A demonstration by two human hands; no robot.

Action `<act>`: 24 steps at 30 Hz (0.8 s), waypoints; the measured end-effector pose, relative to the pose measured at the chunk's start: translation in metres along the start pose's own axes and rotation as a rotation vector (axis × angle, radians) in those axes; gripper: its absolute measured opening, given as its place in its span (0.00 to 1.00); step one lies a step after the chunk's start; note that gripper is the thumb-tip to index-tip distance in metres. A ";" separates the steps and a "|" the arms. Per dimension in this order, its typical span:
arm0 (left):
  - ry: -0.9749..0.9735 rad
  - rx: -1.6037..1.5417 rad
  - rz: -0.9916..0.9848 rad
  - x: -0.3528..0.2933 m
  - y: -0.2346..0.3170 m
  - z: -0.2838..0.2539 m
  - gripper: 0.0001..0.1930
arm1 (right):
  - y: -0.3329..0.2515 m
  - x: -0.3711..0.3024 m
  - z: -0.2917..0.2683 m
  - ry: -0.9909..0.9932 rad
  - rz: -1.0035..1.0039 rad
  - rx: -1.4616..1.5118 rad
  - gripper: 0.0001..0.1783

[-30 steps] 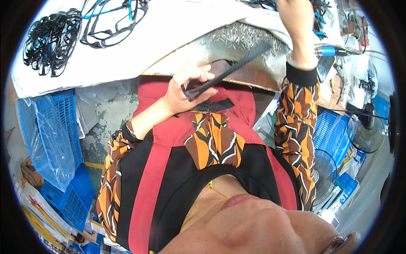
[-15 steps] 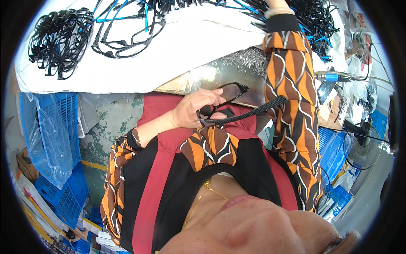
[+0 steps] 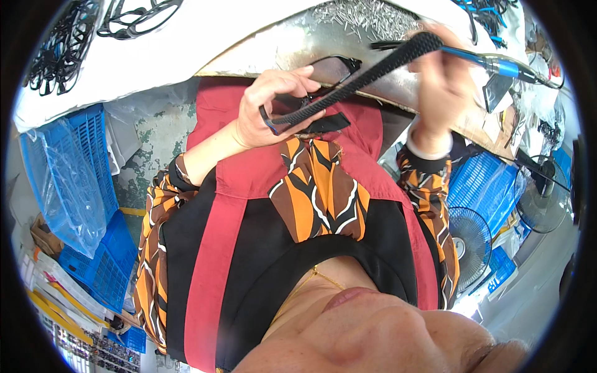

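Pinching a black spectacle frame (image 3: 353, 64) between thumb and fingers: left hand (image 3: 264, 102), above the lap of the red apron (image 3: 221, 118). Frame's textured temple (image 3: 379, 71): long axis runs from that hand up and rightward, away from the chest; far end overlaps the fingers of the right hand (image 3: 443, 87) in view, contact not determinable. Left hand is nearer the frame; from the right hand, its front lies leftward. Right hand blurred, thin dark strip (image 3: 387, 45) crossing it; grip cannot be told. Beyond: metal tray (image 3: 280, 53) with silver pins (image 3: 367, 20); right, blue-and-black tool (image 3: 507, 67); left, white cloth (image 3: 161, 56) bearing black frames (image 3: 62, 46).
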State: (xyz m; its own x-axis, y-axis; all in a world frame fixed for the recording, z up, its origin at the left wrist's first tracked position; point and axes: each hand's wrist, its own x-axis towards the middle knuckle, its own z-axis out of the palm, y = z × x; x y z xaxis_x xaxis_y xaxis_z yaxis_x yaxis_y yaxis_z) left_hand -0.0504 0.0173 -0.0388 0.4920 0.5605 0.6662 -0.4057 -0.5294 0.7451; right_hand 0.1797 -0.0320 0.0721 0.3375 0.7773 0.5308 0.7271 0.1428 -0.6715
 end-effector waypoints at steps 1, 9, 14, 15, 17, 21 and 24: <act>-0.026 0.017 -0.010 0.000 0.001 0.000 0.33 | 0.007 -0.014 0.008 -0.131 -0.026 -0.206 0.09; -0.039 0.074 -0.012 0.009 0.004 0.008 0.35 | 0.060 -0.048 -0.003 -0.356 0.596 0.293 0.15; -0.040 0.155 -0.042 0.013 0.010 0.008 0.29 | 0.063 -0.046 0.007 -0.343 0.558 0.460 0.14; -0.040 0.173 -0.022 0.012 0.010 0.009 0.29 | 0.061 -0.043 0.007 -0.356 0.596 0.412 0.15; 0.016 0.143 0.014 0.010 0.008 0.014 0.32 | 0.056 -0.033 0.006 -0.344 0.558 0.194 0.09; 0.034 0.114 0.106 0.003 0.003 0.024 0.33 | 0.044 -0.011 0.003 -0.427 0.468 0.042 0.08; 0.081 0.100 0.124 0.000 0.001 0.025 0.32 | 0.040 -0.001 0.007 -0.433 0.680 0.267 0.07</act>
State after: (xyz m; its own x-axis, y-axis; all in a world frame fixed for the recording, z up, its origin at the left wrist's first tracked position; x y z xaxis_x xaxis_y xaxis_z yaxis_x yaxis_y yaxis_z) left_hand -0.0317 0.0012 -0.0393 0.3776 0.5339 0.7566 -0.3787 -0.6565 0.6523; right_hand 0.2037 -0.0228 0.0410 0.3524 0.9043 -0.2410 0.2649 -0.3434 -0.9011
